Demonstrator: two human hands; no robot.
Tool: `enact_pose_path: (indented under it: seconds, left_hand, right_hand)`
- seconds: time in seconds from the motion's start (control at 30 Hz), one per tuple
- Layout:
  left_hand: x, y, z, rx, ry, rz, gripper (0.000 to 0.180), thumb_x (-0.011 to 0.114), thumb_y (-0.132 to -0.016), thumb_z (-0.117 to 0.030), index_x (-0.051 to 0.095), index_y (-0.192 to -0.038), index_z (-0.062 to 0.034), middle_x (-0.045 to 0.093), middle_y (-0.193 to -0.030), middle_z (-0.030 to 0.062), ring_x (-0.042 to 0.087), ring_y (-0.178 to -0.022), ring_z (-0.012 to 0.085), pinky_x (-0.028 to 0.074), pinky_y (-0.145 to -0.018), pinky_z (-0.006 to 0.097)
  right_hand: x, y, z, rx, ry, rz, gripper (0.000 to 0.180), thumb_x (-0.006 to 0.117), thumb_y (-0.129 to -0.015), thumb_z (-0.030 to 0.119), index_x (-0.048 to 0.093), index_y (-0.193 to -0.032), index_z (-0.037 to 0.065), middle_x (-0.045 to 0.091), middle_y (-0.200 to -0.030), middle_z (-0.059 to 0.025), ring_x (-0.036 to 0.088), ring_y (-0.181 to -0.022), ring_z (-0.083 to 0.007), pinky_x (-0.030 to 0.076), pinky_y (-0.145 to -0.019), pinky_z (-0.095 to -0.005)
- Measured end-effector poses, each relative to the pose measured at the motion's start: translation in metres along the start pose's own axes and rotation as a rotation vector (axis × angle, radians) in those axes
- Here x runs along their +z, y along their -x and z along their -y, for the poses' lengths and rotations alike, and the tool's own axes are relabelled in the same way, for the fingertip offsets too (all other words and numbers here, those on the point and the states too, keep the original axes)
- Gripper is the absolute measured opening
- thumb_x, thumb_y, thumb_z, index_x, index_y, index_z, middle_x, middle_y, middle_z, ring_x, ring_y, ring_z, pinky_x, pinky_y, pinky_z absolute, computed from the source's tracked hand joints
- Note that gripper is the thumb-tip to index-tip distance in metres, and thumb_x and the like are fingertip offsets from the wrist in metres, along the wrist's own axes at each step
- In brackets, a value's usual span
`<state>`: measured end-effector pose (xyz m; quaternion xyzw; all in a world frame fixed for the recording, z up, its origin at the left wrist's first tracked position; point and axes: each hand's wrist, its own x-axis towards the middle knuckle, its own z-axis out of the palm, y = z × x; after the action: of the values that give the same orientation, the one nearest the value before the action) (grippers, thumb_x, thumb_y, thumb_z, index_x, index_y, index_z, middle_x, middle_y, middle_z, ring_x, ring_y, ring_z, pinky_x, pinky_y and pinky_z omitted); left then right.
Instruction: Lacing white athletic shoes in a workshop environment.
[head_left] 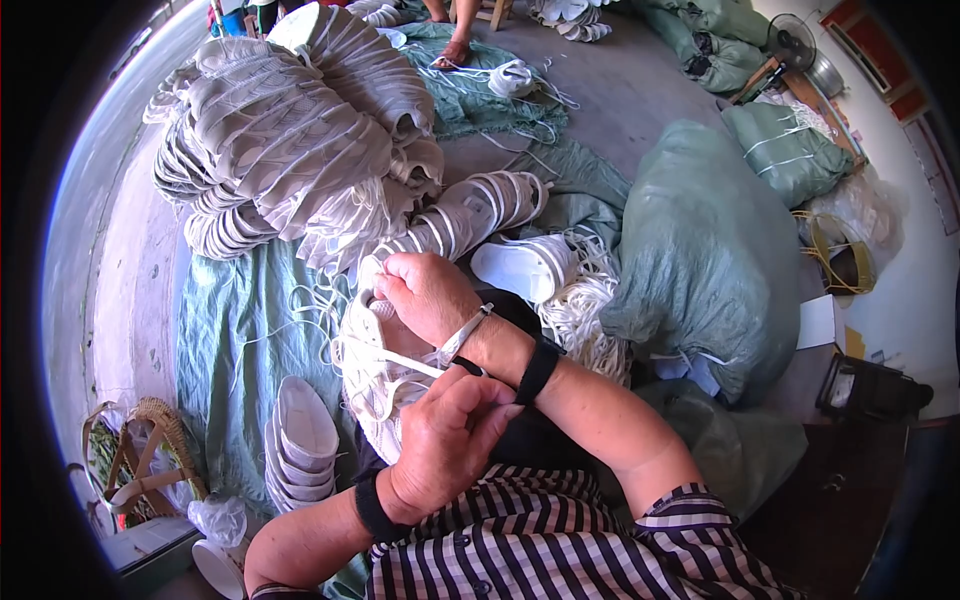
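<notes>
Two hands worked a white lace through a white shoe upper held in the lap.
The left hand [450,440] pinched the white lace [400,360] taut; the right hand [425,292] clasped the white shoe upper [370,385], near a stack of white soles [300,440] on the green sheet [225,340].

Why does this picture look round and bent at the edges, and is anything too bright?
Head view: the fisheye lens curves straight lines toward a black rim; daylight washes out the white wall at right; the hands and white shoe upper stay sharp, evenly lit.
</notes>
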<state>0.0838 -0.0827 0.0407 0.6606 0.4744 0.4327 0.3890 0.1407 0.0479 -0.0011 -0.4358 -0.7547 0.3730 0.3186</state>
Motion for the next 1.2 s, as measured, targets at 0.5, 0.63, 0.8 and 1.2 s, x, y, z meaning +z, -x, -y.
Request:
enact_pose_path:
  seconds: [0.5, 0.63, 0.8, 1.2]
  left_hand:
    - [0.008, -0.02, 0.0, -0.03, -0.151, -0.121, 0.013, 0.069, -0.075, -0.003, 0.058, -0.082, -0.0016, 0.053, -0.071, 0.0082, 0.055, -0.061, 0.02, 0.044, -0.056, 0.03]
    - [0.008, -0.022, -0.003, -0.147, -0.174, -0.079, 0.01, 0.066, -0.077, 0.001, 0.058, -0.084, 0.0003, 0.054, -0.074, 0.0069, 0.054, -0.065, 0.0151, 0.043, -0.06, 0.026]
    - [0.001, -0.024, 0.018, -0.073, 0.027, -0.205, 0.007, 0.063, -0.081, 0.001, 0.062, -0.088, 0.0002, 0.053, -0.074, 0.0055, 0.051, -0.063, 0.0116, 0.042, -0.057, 0.024]
    - [-0.016, -0.01, 0.018, -0.146, -0.077, -0.062, 0.011, 0.062, -0.083, -0.002, 0.064, -0.093, 0.0003, 0.053, -0.076, 0.004, 0.05, -0.065, 0.0107, 0.04, -0.058, 0.024]
  right_hand:
    - [0.002, 0.008, -0.025, -0.325, 0.753, 0.032, 0.014, 0.057, -0.079, 0.021, 0.063, -0.084, 0.009, 0.06, -0.091, -0.0056, 0.056, -0.092, -0.0227, 0.045, -0.074, -0.0388]
    - [0.003, 0.007, -0.024, -0.316, 0.752, 0.054, 0.015, 0.057, -0.079, 0.021, 0.063, -0.086, 0.009, 0.06, -0.093, -0.008, 0.058, -0.092, -0.0238, 0.047, -0.072, -0.0392]
    - [-0.007, -0.002, -0.043, 0.228, -0.362, -0.134, 0.027, 0.054, -0.085, 0.023, 0.065, -0.072, 0.002, 0.064, -0.064, -0.009, 0.061, -0.056, -0.0215, 0.048, -0.055, -0.0354]
    - [-0.052, 0.006, -0.028, 0.637, -0.99, -0.066, 0.024, 0.053, -0.091, 0.029, 0.063, -0.095, 0.007, 0.066, -0.086, -0.0029, 0.061, -0.069, -0.0098, 0.046, -0.057, -0.0231]
